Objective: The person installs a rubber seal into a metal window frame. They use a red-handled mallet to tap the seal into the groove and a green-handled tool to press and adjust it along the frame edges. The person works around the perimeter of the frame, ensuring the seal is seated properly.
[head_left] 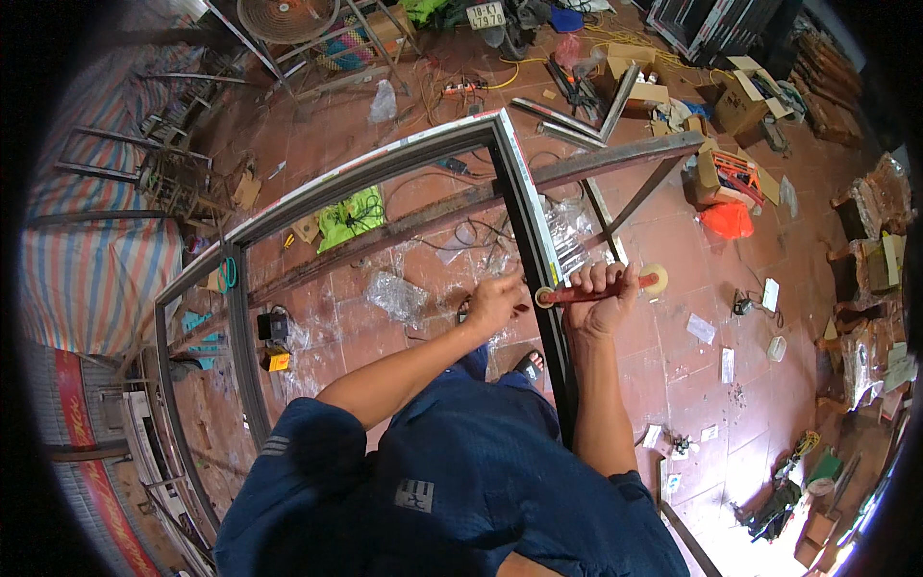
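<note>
My right hand (598, 303) is wrapped around a soft-faced mallet (577, 294) with a red body and a round cream face at each end. One face is at the inner side of a dark metal frame (527, 212), against or just over its right-hand bar; I cannot tell if it touches. My left hand (497, 306) is on the other side of that bar, fingers bent together in a pinch. What they hold, if anything, is too small to make out. White protective tape runs along the frame's outer edges.
The frame lies across a rusty steel support bar (615, 162). Teal-handled scissors (227, 274) hang on its left part. Crumpled clear plastic (396, 296) lies on the tiled floor. Right are a cardboard box (711, 178), an orange bag (727, 220) and plastic-wrapped wooden pieces (870, 207).
</note>
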### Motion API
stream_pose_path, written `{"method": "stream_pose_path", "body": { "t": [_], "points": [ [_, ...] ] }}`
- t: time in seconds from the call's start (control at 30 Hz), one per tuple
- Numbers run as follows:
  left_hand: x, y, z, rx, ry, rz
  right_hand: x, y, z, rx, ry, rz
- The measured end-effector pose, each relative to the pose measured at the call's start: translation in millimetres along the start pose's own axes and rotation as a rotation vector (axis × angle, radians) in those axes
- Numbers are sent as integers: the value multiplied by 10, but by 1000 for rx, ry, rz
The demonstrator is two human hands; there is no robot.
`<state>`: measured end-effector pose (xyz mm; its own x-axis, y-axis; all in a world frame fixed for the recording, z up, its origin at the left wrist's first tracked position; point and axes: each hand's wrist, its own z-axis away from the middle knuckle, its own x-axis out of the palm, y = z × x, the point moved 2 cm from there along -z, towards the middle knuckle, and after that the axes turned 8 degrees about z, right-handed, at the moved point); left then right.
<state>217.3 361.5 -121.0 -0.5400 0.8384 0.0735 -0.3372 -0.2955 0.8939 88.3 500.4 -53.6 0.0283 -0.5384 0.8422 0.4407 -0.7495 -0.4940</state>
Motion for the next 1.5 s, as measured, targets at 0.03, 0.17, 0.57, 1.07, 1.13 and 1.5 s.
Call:
{"method": "stream_pose_path", "body": {
  "t": [0.03,0.17,0.57,1.07,1.13,1.5],
  "points": [
    [23,-68,168,1,-47,-23,10,1,1,-13,5,13],
    [205,42,774,-2,-241,-192,-11,-4,-8,-3,3,35],
    [356,-144,1242,-434,-458,-192,-63,7,-22,11,-14,2],
    [252,37,264,-313,-304,-282,-32,-14,10,0,9,7],
    [150,139,65,-306,-228,-281,-14,-9,8,0,25,19],
    [-295,711,-909,-19,-114,-552,-28,-9,-14,1,48,40]
  ]
}}
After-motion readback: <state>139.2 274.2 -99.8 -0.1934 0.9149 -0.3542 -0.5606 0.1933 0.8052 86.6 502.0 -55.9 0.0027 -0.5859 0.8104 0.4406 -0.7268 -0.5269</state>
